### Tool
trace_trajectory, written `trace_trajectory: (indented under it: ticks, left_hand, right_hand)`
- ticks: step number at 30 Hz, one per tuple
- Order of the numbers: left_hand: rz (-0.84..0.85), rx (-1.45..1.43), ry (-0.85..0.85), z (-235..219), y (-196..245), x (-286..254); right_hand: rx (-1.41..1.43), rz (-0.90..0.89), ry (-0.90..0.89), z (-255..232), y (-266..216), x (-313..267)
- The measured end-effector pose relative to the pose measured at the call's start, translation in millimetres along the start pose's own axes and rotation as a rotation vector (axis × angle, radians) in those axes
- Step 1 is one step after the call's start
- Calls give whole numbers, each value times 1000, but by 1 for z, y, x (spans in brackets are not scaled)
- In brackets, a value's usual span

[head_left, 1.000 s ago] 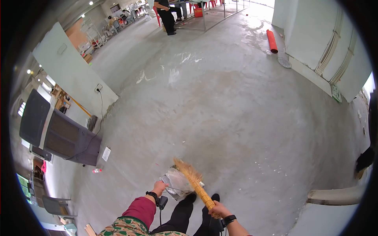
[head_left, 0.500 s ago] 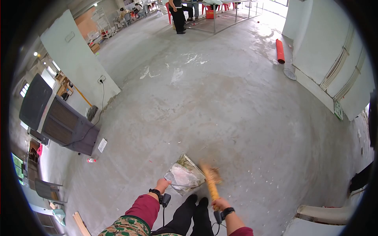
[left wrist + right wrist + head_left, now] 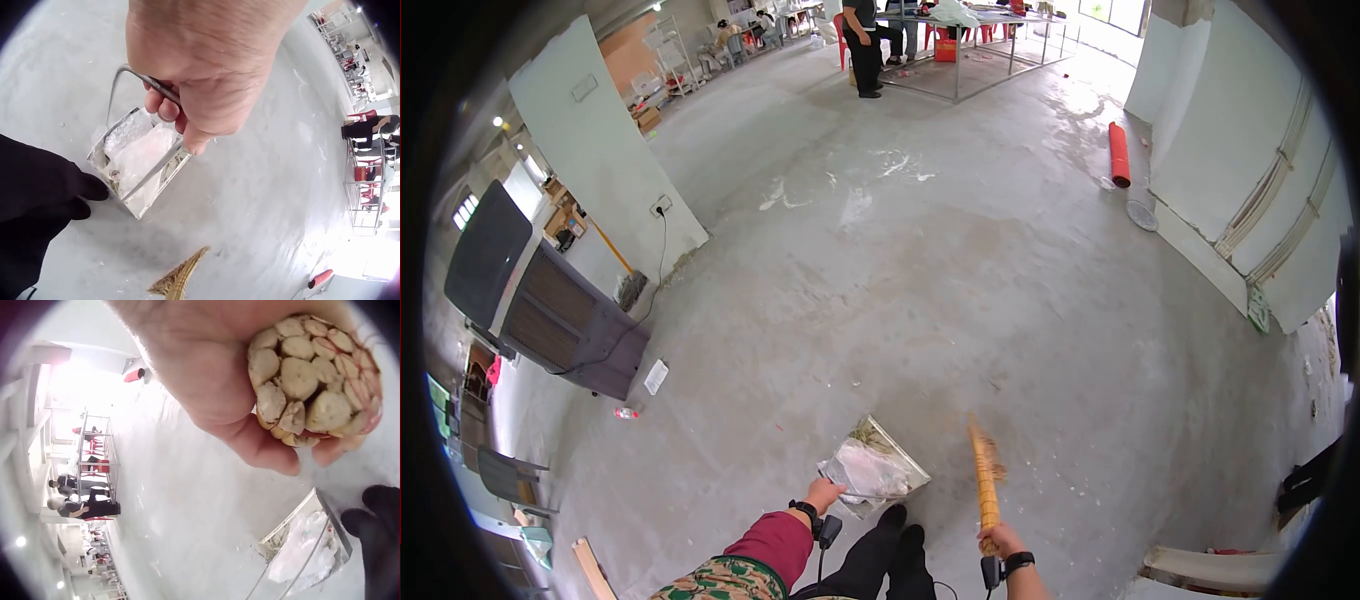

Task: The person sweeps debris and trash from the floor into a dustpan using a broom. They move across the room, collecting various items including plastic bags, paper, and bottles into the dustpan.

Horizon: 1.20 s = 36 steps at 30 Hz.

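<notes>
My left hand grips the bent metal handle of a dustpan, its fingers curled round the bar. Crumpled clear plastic and some dry plant scraps lie inside the pan, which is just ahead of my shoes. My right hand holds a short straw broom by its bound handle. The handle's butt, a bundle of cut stalks, fills the top of the right wrist view. To the right of the pan, apart from it, the broom's bristles point forward.
Small white specks dot the floor right of the broom. At left stand a large grey air cooler with a cord and a mop. A red roll lies by the right wall. People stand near a metal-framed table far ahead.
The broom has swung from over the dustpan out to the right, with my right hand moving right as well. The dustpan's inside and front edge have come into sight.
</notes>
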State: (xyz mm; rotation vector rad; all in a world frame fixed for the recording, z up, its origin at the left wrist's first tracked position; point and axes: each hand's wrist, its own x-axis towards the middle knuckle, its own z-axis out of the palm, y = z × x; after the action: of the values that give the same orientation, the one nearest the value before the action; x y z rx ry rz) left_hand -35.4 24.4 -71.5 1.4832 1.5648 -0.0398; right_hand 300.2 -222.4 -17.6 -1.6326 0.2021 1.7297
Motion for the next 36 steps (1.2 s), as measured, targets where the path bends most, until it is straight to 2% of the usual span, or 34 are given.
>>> trace_trajectory:
  ticks: [3, 4, 6, 10, 11, 13, 14, 16, 17, 19, 20, 21, 22, 23, 24, 25, 26, 28, 31, 32, 34, 36]
  left_hand:
    - [-54, -44, -33, 0, -3, 0]
    - [-62, -60, -44, 0, -3, 0]
    - [-49, -83, -54, -1, -1, -2]
    - [-67, -152, -71, -3, 8, -4]
    - [-64, -163, -72, -2, 9, -3]
    - [-60, -277, -83, 3, 6, 1]
    - [-59, -296, -82, 1, 10, -3]
    - [-41, -279, -59, -7, 19, -13]
    - [63, -119, -18, -15, 20, -16]
    - [81, 33, 9, -13, -9, -5]
    - [36, -11, -9, -24, -7, -17]
    - [84, -117, 69, -31, -7, -27]
    - [-43, 33, 42, -62, 26, -54]
    - [-63, -202, -5, -68, 15, -60]
    - [-79, -113, 29, -73, 8, -64]
    - [-78, -50, 50, -82, 10, -74]
    - [-189, -180, 29, -78, -17, -69]
    - [-253, -366, 86, -88, -11, -95]
    - [-351, -376, 156, -89, -14, -115]
    - [-364, -386, 161, -87, -17, -115]
    - [-370, -504, 177, -89, -32, -120]
    - [-385, -504, 202, -89, -33, -125]
  right_hand:
    - [-25, 33, 213, 15, -26, 10]
    - [-24, 32, 212, 24, -24, 17]
    - [-70, 84, 190, 43, -14, 34]
    - [-384, 192, -28, 106, 6, 21]
    - [-284, 195, -87, 112, 10, 18]
    - [-203, 211, -215, 113, 28, 23]
    - [-220, 210, -206, 113, 21, 14]
    - [-232, 185, -256, 116, 4, -21]
    - [-272, 144, -263, 105, 8, -17]
    - [-410, 26, -244, 89, -10, -32]
    - [-487, -53, -187, 83, -24, -48]
    - [-615, -39, -88, 71, -22, -34]
    - [-682, -118, -88, 60, -27, -32]
    - [-619, -64, -64, 57, -38, -32]
    - [-360, -42, -35, 61, -49, -35]
    - [-360, -38, 10, 61, -61, -36]
    - [-298, 46, 6, 57, -69, -30]
    - [-232, 118, 13, 58, -80, -15]
    - [-357, 119, 56, 78, -83, -1]
    - [-367, 105, -6, 85, -80, 4]
    - [-375, 91, -77, 112, -51, 10]
    - [-521, 63, -116, 143, -29, -4]
